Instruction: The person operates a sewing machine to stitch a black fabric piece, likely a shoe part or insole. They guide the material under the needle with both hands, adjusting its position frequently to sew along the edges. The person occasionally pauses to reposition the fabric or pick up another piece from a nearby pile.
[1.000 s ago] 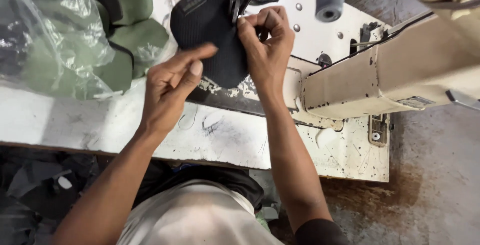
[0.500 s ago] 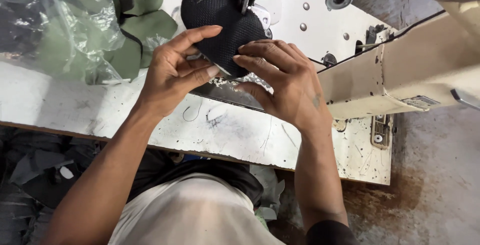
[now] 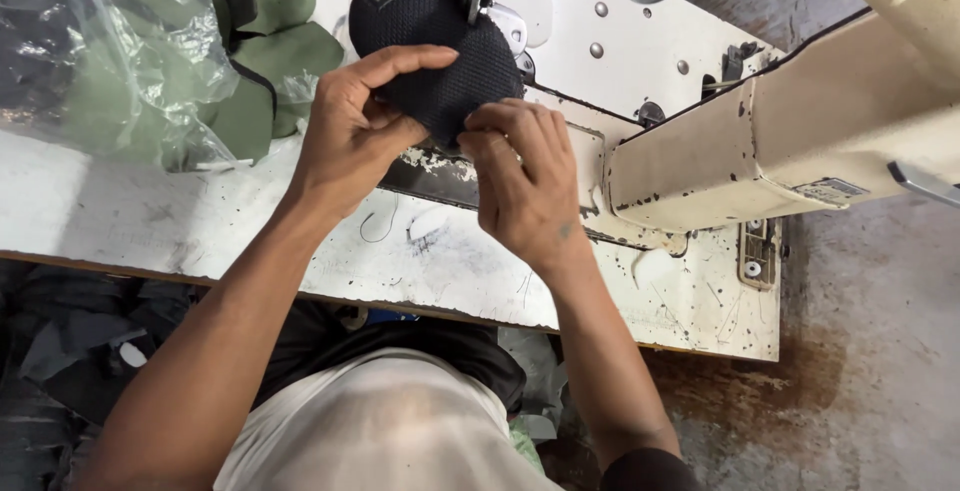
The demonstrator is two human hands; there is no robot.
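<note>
On the scuffed white table (image 3: pixel 150 221), at the cream sewing machine (image 3: pixel 800 141), I hold the black mesh piece (image 3: pixel 430 41) under the needle — soft, light, floppy, I judge, best gripped at its near edge — my left hand (image 3: pixel 350 136) and right hand (image 3: pixel 520 186) both pinching there.

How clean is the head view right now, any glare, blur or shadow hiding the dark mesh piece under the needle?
Head view: sharp, no motion blur; soft even light. Dark mesh piece keeps its weave texture. Glare only on the plastic bag. Left hand and right hand cover its lower edge; the frame cuts off the machine head.
</note>
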